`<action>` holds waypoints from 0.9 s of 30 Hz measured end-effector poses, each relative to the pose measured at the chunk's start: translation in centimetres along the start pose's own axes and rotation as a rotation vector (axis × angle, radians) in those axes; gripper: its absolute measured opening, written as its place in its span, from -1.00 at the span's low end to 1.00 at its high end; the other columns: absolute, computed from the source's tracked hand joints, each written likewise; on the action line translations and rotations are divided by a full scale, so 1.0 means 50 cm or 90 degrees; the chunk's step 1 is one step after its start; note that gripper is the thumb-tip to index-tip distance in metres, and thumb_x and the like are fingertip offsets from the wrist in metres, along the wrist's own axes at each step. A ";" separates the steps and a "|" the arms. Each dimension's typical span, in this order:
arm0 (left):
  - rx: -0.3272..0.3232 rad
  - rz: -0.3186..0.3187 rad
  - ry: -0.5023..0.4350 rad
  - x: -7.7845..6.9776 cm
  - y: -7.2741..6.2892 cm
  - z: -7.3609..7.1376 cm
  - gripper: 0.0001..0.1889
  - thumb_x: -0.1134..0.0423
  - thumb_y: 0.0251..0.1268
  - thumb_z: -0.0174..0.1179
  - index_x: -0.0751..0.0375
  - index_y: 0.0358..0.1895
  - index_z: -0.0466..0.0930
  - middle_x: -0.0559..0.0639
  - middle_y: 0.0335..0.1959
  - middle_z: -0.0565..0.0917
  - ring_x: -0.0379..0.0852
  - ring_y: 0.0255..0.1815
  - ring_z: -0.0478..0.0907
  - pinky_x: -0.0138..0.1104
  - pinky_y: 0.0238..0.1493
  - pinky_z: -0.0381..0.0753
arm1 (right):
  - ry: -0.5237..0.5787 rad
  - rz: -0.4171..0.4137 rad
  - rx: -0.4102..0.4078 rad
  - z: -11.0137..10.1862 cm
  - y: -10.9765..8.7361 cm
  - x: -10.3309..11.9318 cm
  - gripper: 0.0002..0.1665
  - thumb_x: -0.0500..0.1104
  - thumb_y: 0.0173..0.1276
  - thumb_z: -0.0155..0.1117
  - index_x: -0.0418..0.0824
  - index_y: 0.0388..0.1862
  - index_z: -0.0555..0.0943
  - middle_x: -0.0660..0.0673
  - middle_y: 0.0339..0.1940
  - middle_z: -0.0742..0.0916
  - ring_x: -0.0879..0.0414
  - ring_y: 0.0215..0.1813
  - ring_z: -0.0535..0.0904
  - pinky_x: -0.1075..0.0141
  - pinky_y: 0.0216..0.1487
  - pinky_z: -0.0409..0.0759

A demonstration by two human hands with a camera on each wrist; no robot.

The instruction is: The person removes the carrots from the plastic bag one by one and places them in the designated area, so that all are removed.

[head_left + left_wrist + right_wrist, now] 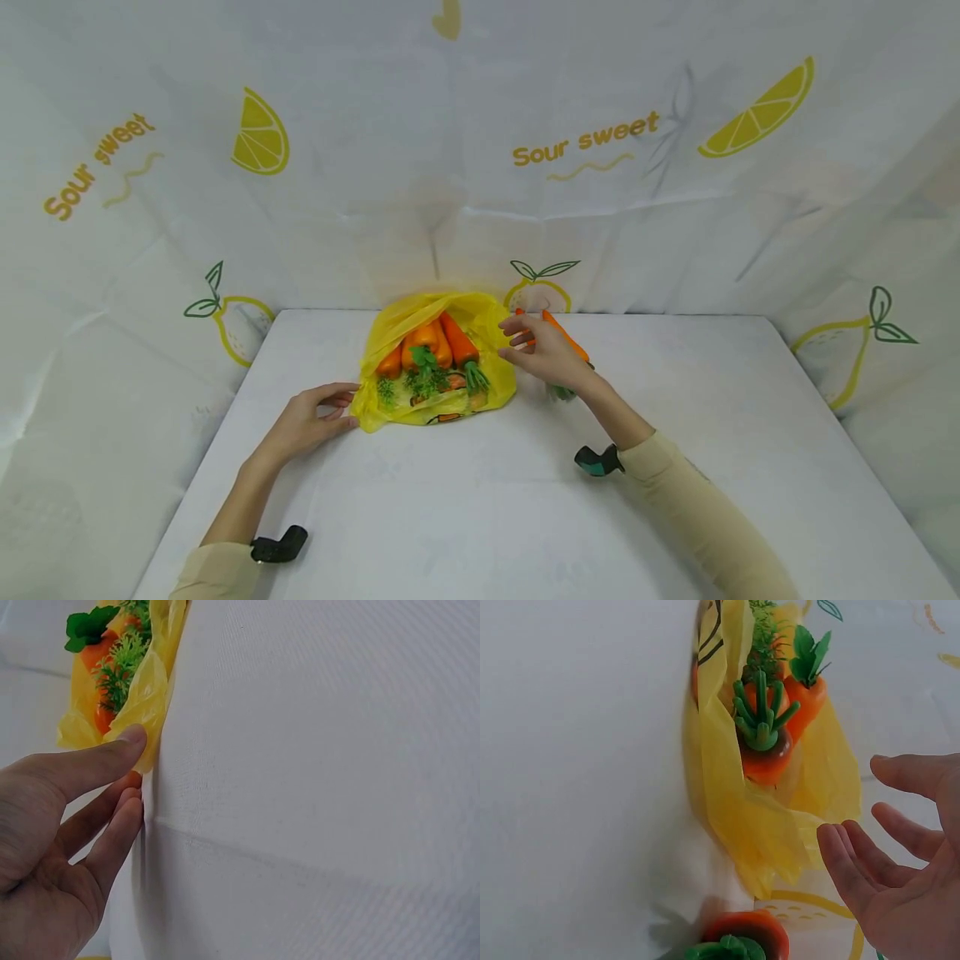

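Note:
A yellow plastic bag [495,387] lies at the back of the table with its mouth facing front. Inside it are several orange carrots [459,340] with green tops and an orange bell pepper [420,340]. At the bag's left corner is my left hand [311,418]; its thumb touches the plastic, and a gap parts thumb and fingers. My right hand [551,354] hovers by the bag's right edge, fingers spread and nothing held. Behind that hand, more carrots [567,337] lie on the table, partly hidden. In the right wrist view a carrot [761,930] shows below the bag.
The white table [465,517] meets a white cloth backdrop [390,167] printed with lemons right behind the bag. Black wrist cameras [279,545] sit on both forearms. A cloth side wall [885,317] stands along the right.

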State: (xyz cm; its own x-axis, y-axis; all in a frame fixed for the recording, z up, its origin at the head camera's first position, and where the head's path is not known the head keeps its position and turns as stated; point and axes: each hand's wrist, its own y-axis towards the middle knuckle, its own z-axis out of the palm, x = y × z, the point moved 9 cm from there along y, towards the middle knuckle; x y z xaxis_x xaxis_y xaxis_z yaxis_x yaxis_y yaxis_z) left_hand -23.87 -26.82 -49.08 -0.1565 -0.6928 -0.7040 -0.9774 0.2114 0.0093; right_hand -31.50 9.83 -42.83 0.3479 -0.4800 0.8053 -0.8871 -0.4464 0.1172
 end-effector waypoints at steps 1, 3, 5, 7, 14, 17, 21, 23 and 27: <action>-0.001 0.000 0.002 -0.001 0.000 0.001 -0.43 0.21 0.33 0.56 0.28 0.36 0.67 0.22 0.11 0.82 0.20 0.17 0.77 -0.38 0.06 0.78 | 0.002 -0.002 0.004 0.005 0.002 0.002 -0.40 -0.20 0.53 0.44 -0.42 0.43 0.53 -0.42 0.32 0.69 -0.26 0.22 0.73 -0.09 0.29 0.76; -0.001 -0.003 0.004 0.000 -0.001 0.002 -0.43 0.20 0.33 0.56 0.26 0.36 0.67 0.22 0.12 0.82 0.20 0.18 0.77 -0.37 0.06 0.78 | 0.005 -0.004 0.008 0.014 0.007 0.005 -0.40 -0.20 0.53 0.44 -0.42 0.43 0.54 -0.43 0.32 0.70 -0.27 0.22 0.73 -0.10 0.29 0.76; -0.001 -0.006 0.005 0.000 -0.001 0.003 -0.44 0.20 0.34 0.55 0.25 0.37 0.67 0.22 0.13 0.81 0.20 0.18 0.76 -0.37 0.06 0.78 | 0.006 -0.004 0.015 0.022 0.012 0.007 -0.40 -0.19 0.53 0.44 -0.42 0.43 0.53 -0.43 0.33 0.69 -0.27 0.23 0.72 -0.09 0.30 0.76; 0.001 -0.011 0.005 0.001 -0.001 0.004 -0.44 0.19 0.34 0.55 0.24 0.37 0.67 0.21 0.13 0.81 0.18 0.19 0.76 -0.37 0.06 0.77 | 0.009 -0.001 0.019 0.029 0.016 0.008 -0.39 -0.19 0.53 0.45 -0.42 0.43 0.53 -0.43 0.34 0.69 -0.28 0.24 0.72 -0.09 0.30 0.76; 0.001 -0.012 0.012 0.000 -0.003 0.002 -0.44 0.17 0.35 0.55 0.21 0.37 0.68 0.19 0.13 0.81 0.17 0.19 0.76 -0.32 0.07 0.79 | 0.000 0.000 0.029 0.055 0.029 0.009 -0.39 -0.17 0.53 0.43 -0.41 0.44 0.53 -0.41 0.34 0.69 -0.27 0.26 0.73 -0.05 0.30 0.77; 0.000 -0.008 0.010 -0.001 -0.004 0.000 -0.44 0.17 0.34 0.55 0.22 0.37 0.67 0.20 0.13 0.81 0.18 0.19 0.76 -0.28 0.08 0.79 | 0.001 -0.006 0.037 0.069 0.034 0.013 -0.39 -0.15 0.55 0.41 -0.42 0.45 0.51 -0.41 0.36 0.68 -0.27 0.27 0.72 -0.04 0.30 0.77; -0.002 -0.003 0.007 -0.002 -0.004 -0.001 -0.43 0.18 0.34 0.55 0.24 0.37 0.67 0.20 0.13 0.82 0.18 0.19 0.76 -0.31 0.07 0.79 | -0.001 -0.002 0.044 0.092 0.042 0.015 -0.38 -0.14 0.57 0.41 -0.41 0.45 0.50 -0.40 0.38 0.67 -0.27 0.29 0.71 -0.02 0.30 0.77; -0.001 -0.003 0.006 -0.002 -0.004 0.000 -0.43 0.18 0.34 0.55 0.24 0.37 0.67 0.21 0.14 0.81 0.19 0.19 0.76 -0.34 0.06 0.78 | -0.017 -0.003 0.041 0.102 0.047 0.015 -0.38 -0.13 0.56 0.42 -0.40 0.46 0.50 -0.40 0.39 0.66 -0.28 0.29 0.71 0.00 0.29 0.78; 0.001 -0.003 0.001 -0.002 -0.004 0.001 -0.44 0.17 0.35 0.55 0.23 0.37 0.67 0.21 0.15 0.81 0.19 0.19 0.76 -0.38 0.05 0.77 | -0.050 0.003 0.034 0.116 0.054 0.012 -0.35 -0.12 0.55 0.43 -0.38 0.48 0.49 -0.38 0.41 0.65 -0.27 0.34 0.68 -0.03 0.31 0.77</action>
State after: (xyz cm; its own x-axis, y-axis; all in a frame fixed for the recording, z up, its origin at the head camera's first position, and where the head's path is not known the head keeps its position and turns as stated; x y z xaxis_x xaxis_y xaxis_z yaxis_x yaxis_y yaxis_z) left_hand -23.67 -26.74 -49.05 -0.1515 -0.6948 -0.7030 -0.9778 0.2093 0.0038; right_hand -31.93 3.96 -45.40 0.3678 -0.5395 0.7574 -0.8723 -0.4824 0.0800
